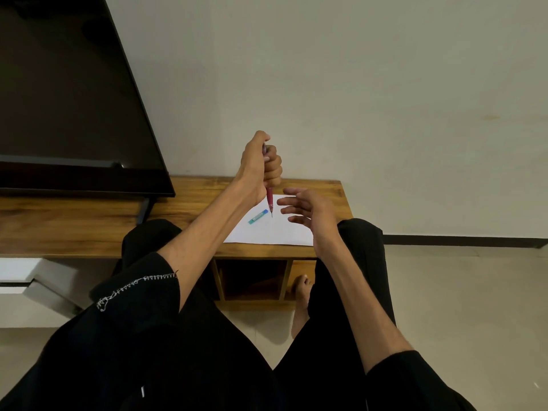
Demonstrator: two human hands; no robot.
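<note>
My left hand grips a red mechanical pencil in a fist, upright, tip pointing down just above a white sheet of paper. The thumb sits at the pencil's top end. A small teal lead case lies on the sheet, just left of the pencil tip. My right hand hovers to the right of the pencil over the paper, its fingers loosely spread and holding nothing.
The paper lies on a low wooden cabinet against a pale wall. A large dark television stands on its left part. Open cubbies sit below. My knees in black cloth and a bare foot are near the cabinet front.
</note>
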